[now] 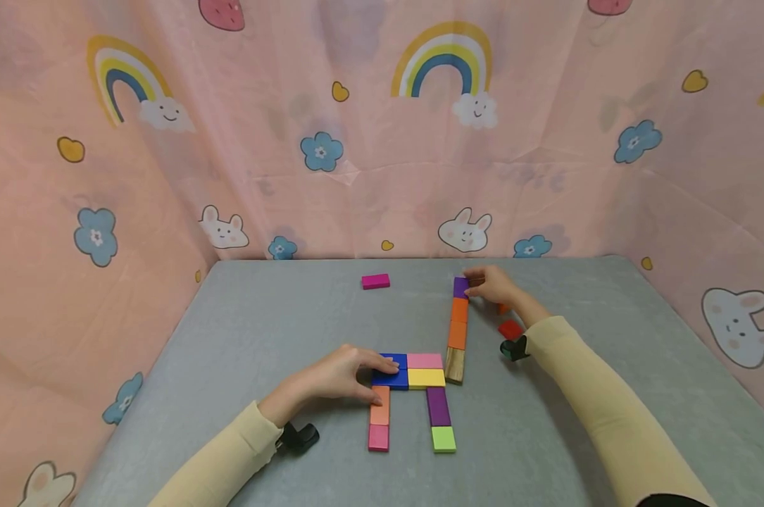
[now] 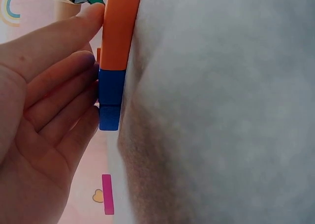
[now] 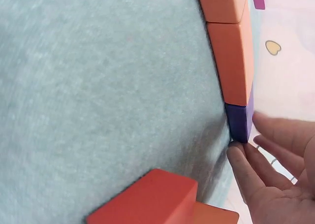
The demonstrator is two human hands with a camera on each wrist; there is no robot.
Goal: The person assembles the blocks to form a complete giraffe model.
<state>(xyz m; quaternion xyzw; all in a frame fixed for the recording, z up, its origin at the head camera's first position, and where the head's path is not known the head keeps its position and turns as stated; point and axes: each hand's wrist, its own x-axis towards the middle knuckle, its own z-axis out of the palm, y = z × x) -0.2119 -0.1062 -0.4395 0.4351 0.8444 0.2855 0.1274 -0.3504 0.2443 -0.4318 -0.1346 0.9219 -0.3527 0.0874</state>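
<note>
My left hand [image 1: 340,373] rests its fingertips on the two dark blue blocks [image 1: 388,380]. Its thumb touches the light orange block [image 1: 380,408] just below them; in the left wrist view the fingers [image 2: 59,93] look loosely extended. Far off to the right, my right hand [image 1: 492,284] pinches the purple block [image 1: 460,287] at the far end of a row. Fingertips lie against that purple block [image 3: 238,121] in the right wrist view. Two orange blocks [image 1: 459,322] and a wood-coloured block [image 1: 455,366] continue the row toward the pink block [image 1: 424,361] and yellow block [image 1: 426,379].
Beneath the yellow block run a dark purple block [image 1: 439,406] and a lime green block [image 1: 443,439]. A rose block [image 1: 378,438] ends the left column. A magenta block [image 1: 375,282] lies near the back edge. Red block [image 1: 510,329] and orange block [image 1: 503,309] lie below the right forearm.
</note>
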